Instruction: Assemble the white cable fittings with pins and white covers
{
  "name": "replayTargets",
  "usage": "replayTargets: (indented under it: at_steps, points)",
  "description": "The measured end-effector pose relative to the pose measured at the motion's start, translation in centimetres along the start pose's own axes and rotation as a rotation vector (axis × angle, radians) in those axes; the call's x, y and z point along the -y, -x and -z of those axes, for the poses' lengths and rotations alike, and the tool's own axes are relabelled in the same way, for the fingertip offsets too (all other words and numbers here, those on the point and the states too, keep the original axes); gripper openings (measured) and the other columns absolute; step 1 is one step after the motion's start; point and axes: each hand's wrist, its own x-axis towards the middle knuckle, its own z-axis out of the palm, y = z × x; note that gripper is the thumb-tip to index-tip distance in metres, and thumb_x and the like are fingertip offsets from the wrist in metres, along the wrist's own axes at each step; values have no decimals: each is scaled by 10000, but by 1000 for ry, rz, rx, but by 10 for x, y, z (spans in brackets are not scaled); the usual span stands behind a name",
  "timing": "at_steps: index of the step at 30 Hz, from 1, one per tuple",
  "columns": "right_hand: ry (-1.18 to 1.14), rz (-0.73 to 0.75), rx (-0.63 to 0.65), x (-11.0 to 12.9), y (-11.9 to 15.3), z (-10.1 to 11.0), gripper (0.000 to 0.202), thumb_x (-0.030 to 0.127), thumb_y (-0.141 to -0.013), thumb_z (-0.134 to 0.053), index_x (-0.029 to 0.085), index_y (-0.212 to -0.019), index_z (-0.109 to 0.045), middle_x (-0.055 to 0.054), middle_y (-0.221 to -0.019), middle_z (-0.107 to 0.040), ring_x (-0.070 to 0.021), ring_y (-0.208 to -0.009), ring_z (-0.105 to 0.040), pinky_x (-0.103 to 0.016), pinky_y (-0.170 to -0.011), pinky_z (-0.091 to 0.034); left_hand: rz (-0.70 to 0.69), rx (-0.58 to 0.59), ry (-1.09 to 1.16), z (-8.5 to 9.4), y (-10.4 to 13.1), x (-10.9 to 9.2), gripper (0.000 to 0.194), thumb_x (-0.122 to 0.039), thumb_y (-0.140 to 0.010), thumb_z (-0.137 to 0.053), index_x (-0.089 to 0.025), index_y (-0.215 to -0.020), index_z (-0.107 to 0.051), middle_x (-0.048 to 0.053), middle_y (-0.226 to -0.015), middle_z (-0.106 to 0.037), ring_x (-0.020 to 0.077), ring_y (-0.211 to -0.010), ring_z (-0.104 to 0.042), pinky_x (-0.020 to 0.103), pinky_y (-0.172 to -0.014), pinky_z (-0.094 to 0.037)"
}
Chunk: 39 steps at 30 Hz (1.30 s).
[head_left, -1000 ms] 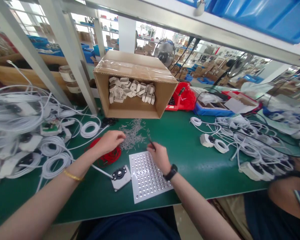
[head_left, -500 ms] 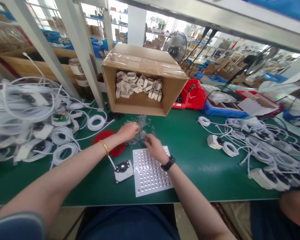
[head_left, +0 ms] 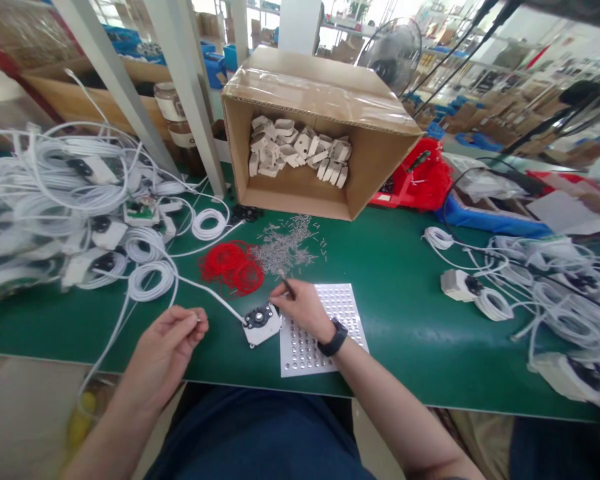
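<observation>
My left hand [head_left: 173, 343] is raised near the front edge, thumb and fingers pinched on a small silvery piece that looks like a screw [head_left: 199, 320]. To its right, a white housing [head_left: 266, 330] with a black round fitting [head_left: 258, 316] lies on the green bench, a white cable running from it. My right hand [head_left: 303, 308] is closed around a dark slim tool [head_left: 289, 288], its exact kind unclear. The fingertips are at the housing's upper right corner. Beneath this hand lies a white sheet [head_left: 353, 313] with rows of round silvery dots.
Behind the hands are loose screws [head_left: 283, 247] and red rings or bands [head_left: 230, 263]. A cardboard box [head_left: 325, 93] holds white housings [head_left: 300, 150]. Coiled white cables [head_left: 155, 280] crowd the left, and more cabled units [head_left: 460, 285] lie right. A metal post [head_left: 190, 87] stands left.
Both hands have left the screw pile. My left hand came back toward the front left with a small piece pinched in it; my right hand moved down beside the housing. The view has shifted.
</observation>
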Motion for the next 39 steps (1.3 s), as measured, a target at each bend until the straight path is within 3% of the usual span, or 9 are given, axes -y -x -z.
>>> replayTargets:
  at_steps: [3, 6, 9, 14, 20, 22, 26, 33, 39]
  points:
    - [107, 58, 105, 2, 0, 1, 75, 109, -732, -627, 154, -740, -686, 14, -656, -641, -92, -557, -503, -195, -525, -348, 142, -82, 46, 15, 4, 23, 261, -127, -470, -817, -138, -644, -623, 8, -680, -667, 79, -597, -604, 126, -546, -495]
    - [233, 199, 167, 1, 5, 2, 134, 68, -752, -588, 161, -776, -682, 5, -677, -646, -106, -595, -527, -205, -563, -355, 191, -49, 46, 12, 1, 34, 330, -109, -511, -804, -125, -814, -674, 38, -705, -685, 97, -624, -629, 140, -585, -514]
    - [270, 262, 123, 1, 12, 4, 116, 104, -796, -571, 169, -801, -667, -9, -722, -656, -117, -627, -548, -215, -590, -372, 179, 22, 34, 4, -4, 35, 351, -122, -561, -787, -95, -896, -684, 71, -744, -700, 106, -648, -640, 160, -637, -525]
    - [263, 202, 123, 2, 18, 4, 108, 104, -806, -569, 175, -817, -649, -6, -752, -672, -111, -603, -564, -206, -566, -396, 181, 86, 57, -4, -8, 35, 251, -152, -573, -785, -91, -801, -699, 86, -773, -713, 135, -697, -662, 186, -681, -534]
    - [502, 412, 196, -12, 25, -1, 210, 42, -823, -488, 170, -901, -635, -57, -904, -679, -164, -834, -619, -258, -735, -455, 239, 48, 74, -6, -7, 32, 226, -155, -596, -765, -94, -802, -696, 118, -841, -721, 181, -819, -674, 235, -764, -540]
    - [428, 384, 129, -14, 29, -2, 190, 68, -833, -498, 175, -882, -647, -49, -876, -690, -161, -816, -629, -256, -734, -465, 232, 28, 69, -6, -8, 31, 250, -162, -582, -775, -94, -809, -694, 108, -815, -719, 168, -782, -673, 222, -730, -539]
    - [220, 160, -64, -6, 33, -4, 118, 146, -820, -573, 183, -849, -681, -22, -775, -702, -151, -687, -634, -241, -647, -472, 215, 21, 54, -7, -10, 29, 271, -150, -565, -784, -86, -809, -687, 81, -725, -704, 120, -653, -646, 173, -625, -516]
    - [162, 128, 48, -1, 32, -9, 141, 112, -805, -579, 195, -837, -687, -21, -843, -716, -165, -776, -656, -258, -706, -480, 169, 68, -70, -4, -8, 30, 282, -219, -575, -800, -103, -797, -669, 72, -688, -690, 134, -620, -628, 219, -626, -507]
    - [146, 109, 8, 2, 31, -8, 131, 124, -815, -578, 191, -857, -682, -18, -835, -715, -149, -737, -644, -242, -671, -467, 96, 66, -67, 1, -6, 37, 267, -339, -609, -783, -118, -682, -651, 31, -655, -655, 87, -596, -563, 177, -585, -455]
